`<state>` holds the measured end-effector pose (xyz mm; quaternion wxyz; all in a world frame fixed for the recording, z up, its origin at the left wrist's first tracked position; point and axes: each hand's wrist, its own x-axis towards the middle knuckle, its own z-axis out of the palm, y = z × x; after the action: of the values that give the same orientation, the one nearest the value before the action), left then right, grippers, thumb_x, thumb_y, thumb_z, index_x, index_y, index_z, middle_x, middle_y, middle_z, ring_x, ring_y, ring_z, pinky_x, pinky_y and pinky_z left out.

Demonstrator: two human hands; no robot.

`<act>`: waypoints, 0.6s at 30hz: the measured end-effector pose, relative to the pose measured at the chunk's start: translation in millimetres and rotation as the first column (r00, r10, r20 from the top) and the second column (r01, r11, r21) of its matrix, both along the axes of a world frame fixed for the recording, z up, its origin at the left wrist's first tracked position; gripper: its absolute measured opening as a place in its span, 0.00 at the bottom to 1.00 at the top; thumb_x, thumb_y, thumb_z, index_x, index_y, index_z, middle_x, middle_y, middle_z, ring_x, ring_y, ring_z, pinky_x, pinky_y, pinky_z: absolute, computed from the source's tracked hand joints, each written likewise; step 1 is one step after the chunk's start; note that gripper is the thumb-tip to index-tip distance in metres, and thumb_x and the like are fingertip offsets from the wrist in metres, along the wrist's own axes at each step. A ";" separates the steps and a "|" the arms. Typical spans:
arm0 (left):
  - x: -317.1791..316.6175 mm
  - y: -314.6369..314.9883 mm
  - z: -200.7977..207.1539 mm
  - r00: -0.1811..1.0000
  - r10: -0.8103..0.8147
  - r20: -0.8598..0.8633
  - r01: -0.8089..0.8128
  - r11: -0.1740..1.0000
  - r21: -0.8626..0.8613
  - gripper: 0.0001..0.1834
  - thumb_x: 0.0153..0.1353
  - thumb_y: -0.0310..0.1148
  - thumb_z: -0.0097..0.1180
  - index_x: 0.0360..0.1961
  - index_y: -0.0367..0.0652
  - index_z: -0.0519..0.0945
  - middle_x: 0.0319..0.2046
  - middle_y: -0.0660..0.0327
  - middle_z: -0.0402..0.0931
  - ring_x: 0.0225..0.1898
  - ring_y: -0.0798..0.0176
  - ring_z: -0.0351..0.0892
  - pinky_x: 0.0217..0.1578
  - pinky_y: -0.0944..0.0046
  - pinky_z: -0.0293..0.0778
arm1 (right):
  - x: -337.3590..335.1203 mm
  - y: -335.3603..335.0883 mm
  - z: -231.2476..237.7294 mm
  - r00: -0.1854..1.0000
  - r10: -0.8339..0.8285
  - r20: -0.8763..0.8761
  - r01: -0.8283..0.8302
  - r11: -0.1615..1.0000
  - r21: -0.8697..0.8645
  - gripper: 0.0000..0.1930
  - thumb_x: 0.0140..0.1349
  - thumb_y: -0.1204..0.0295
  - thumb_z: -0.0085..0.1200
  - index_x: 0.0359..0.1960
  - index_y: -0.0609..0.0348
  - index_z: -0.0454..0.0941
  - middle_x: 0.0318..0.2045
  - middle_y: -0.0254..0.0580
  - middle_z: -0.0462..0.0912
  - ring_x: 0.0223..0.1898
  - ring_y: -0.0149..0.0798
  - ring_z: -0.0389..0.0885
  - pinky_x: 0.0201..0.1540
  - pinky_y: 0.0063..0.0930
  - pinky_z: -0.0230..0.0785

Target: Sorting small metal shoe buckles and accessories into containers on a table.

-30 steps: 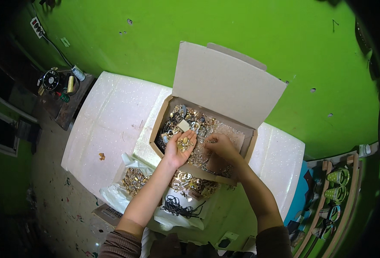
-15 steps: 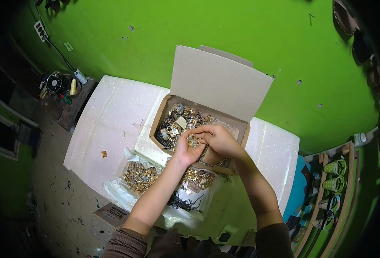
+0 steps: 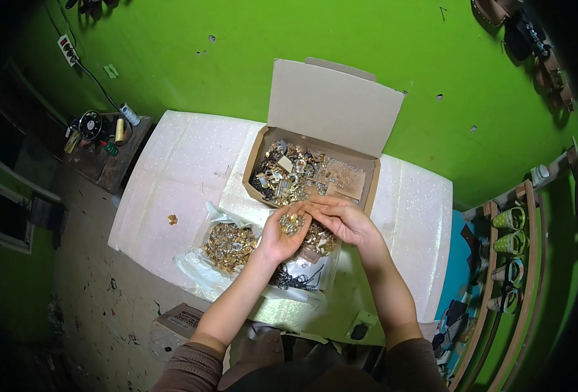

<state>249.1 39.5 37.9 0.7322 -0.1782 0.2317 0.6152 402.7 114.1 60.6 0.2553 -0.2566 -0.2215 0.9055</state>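
My left hand (image 3: 280,238) is cupped palm up, with a small heap of shiny gold and silver metal pieces (image 3: 293,224) in its palm. Beside it my right hand (image 3: 346,220) has thumb and fingers drawn together at the left fingertips; whatever lies between them is too small to make out. Both hands are just in front of an open cardboard box (image 3: 255,157), its lid raised. Mixed metal trinkets (image 3: 287,171) fill the box's left side. Nearer me, partly behind my hands, gold-coloured pieces (image 3: 229,247) lie in a white plastic bag (image 3: 196,269).
The box stands on a white glittery table (image 3: 181,157) against a green wall. Dark bead strands (image 3: 295,281) lie near the front. A small brown clump (image 3: 172,219) sits on the left. Sandals hang on a wooden rack (image 3: 523,274) at right; a side table (image 3: 96,160) stands far left.
Both hands have drawn back from over the box toward me. The left palm now shows its heap of metal pieces, and the right hand has turned, showing more of its palm.
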 end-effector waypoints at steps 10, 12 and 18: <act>-102.4 -84.6 -4.3 0.990 0.087 0.107 -0.086 0.996 -0.015 0.09 0.58 0.29 0.42 0.32 0.33 0.70 0.38 0.54 0.70 0.47 0.57 0.69 0.52 0.61 0.67 | -45.2 -82.8 -17.3 0.999 -0.028 0.021 0.030 0.997 -0.067 0.18 0.57 0.85 0.32 0.50 0.80 0.58 0.49 0.61 0.66 0.52 0.45 0.67 0.55 0.26 0.63; -127.4 -93.3 -13.1 0.992 0.125 0.036 -0.126 0.992 0.023 0.12 0.60 0.30 0.39 0.36 0.32 0.70 0.40 0.52 0.71 0.48 0.56 0.69 0.51 0.61 0.68 | -60.2 -93.7 -24.8 0.999 -0.044 0.016 0.045 0.996 -0.076 0.17 0.58 0.85 0.32 0.50 0.80 0.58 0.49 0.60 0.66 0.52 0.45 0.67 0.55 0.26 0.63; -171.9 -103.9 -27.1 0.995 0.075 0.068 -0.076 0.997 0.017 0.12 0.59 0.30 0.39 0.38 0.32 0.69 0.40 0.52 0.71 0.48 0.56 0.69 0.51 0.61 0.67 | -118.8 -122.6 -27.0 0.978 -0.033 0.206 0.040 0.999 -0.033 0.16 0.59 0.82 0.35 0.49 0.75 0.62 0.49 0.55 0.67 0.51 0.42 0.68 0.54 0.27 0.63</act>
<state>77.1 -64.4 10.8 0.7174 -0.2002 0.1941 0.6385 283.9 -8.5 33.5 0.2429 -0.3573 -0.2249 0.8734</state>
